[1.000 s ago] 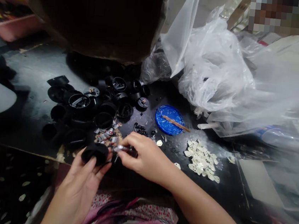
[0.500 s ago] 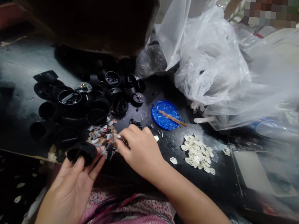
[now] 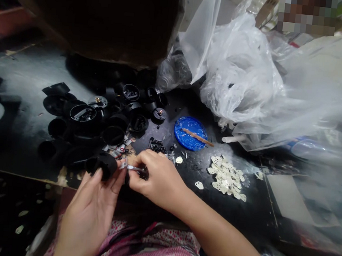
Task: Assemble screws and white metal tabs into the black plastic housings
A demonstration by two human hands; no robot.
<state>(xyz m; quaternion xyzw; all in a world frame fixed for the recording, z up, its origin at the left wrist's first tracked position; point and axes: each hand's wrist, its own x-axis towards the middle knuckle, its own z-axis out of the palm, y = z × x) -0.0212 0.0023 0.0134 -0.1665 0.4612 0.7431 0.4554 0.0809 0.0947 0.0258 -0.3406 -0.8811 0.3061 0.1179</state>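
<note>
My left hand [image 3: 89,209] grips a round black plastic cap [image 3: 102,165] at the near edge of the dark table [image 3: 26,76]. My right hand [image 3: 156,179] is closed in a pinch on a thin metal tool [image 3: 134,168] whose tip points at a small silver part by the left fingertips. A scatter of small silver metal pieces [image 3: 119,150] lies just beyond both hands. Behind them is a heap of black plastic caps [image 3: 92,123].
A blue lid [image 3: 191,127] with a brown stick across it sits past my right hand. A pile of small white flat pieces [image 3: 226,178] lies to the right. Crumpled clear plastic bags [image 3: 255,80] fill the back right; a large dark box [image 3: 109,15] stands behind.
My left hand has lifted the black cap closer to the right hand. The right hand has drawn back from the silver pieces, bringing the tool tip to the left fingertips.
</note>
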